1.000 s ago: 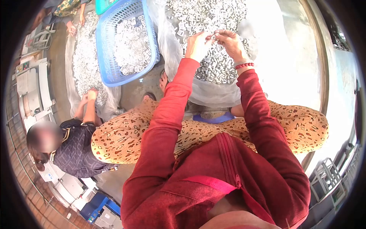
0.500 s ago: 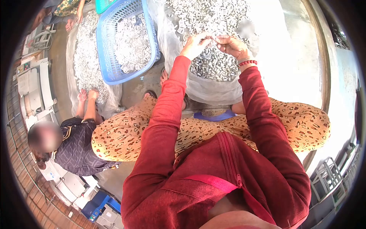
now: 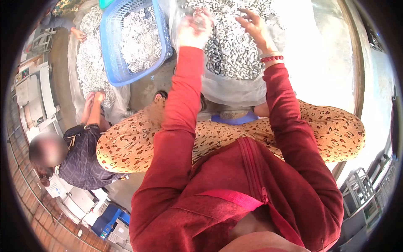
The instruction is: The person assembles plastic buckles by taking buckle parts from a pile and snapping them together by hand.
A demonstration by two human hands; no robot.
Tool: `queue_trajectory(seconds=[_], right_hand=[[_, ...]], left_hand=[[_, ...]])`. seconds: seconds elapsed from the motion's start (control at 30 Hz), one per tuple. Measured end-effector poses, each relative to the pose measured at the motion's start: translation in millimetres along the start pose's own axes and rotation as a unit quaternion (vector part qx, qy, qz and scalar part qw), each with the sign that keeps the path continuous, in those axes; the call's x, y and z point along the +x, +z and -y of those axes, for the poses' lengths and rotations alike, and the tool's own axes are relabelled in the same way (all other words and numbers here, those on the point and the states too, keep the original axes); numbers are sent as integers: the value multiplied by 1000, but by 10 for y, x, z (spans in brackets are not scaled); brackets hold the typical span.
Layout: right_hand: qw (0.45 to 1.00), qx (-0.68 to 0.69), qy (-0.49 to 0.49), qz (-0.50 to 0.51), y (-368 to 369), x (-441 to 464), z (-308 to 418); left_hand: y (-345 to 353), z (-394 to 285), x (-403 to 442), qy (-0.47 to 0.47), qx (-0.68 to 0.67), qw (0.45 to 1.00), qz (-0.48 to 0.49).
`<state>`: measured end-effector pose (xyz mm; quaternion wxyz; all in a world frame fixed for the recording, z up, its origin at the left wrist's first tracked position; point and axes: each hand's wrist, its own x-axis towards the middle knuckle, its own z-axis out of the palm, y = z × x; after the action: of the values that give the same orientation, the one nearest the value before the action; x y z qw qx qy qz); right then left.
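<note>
My left hand (image 3: 195, 29) hangs over the left side of a pile of small silvery metal pieces (image 3: 235, 59). Motion smears its fingers, so whether it holds anything does not show. To the right, my right hand (image 3: 255, 28) is above the same pile, fingers apart with nothing visible between them. A red bead bracelet (image 3: 273, 59) circles that wrist. The pile rests on a translucent plastic sheet (image 3: 235, 94), in front of my crossed legs. Some pieces are solid and rounded; others look like open, frame-shaped pieces.
A blue plastic basket (image 3: 108, 69) of frame-shaped metal pieces stands left of the pile. Beyond it, another heap of metal pieces (image 3: 86, 54) lies on plastic sheeting. A seated person (image 3: 86, 155) works there, and another person's hand (image 3: 78, 34) reaches in at the far end.
My hands were together over the pile, fingertips pinched. Now they are apart: the left has moved left and forward, the right has moved forward and opened.
</note>
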<state>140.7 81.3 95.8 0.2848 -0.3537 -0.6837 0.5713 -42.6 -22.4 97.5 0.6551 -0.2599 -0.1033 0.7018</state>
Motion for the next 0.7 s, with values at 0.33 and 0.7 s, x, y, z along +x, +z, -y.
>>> queue_trajectory(seconds=[0.33, 0.7], right_hand=[[959, -280, 22, 29, 89, -139, -1370], [948, 198, 246, 53, -332, -159, -769]], left_hand=[[1164, -594, -650, 509, 769, 324, -210], [-1012, -78, -71, 59, 946, 305, -95]])
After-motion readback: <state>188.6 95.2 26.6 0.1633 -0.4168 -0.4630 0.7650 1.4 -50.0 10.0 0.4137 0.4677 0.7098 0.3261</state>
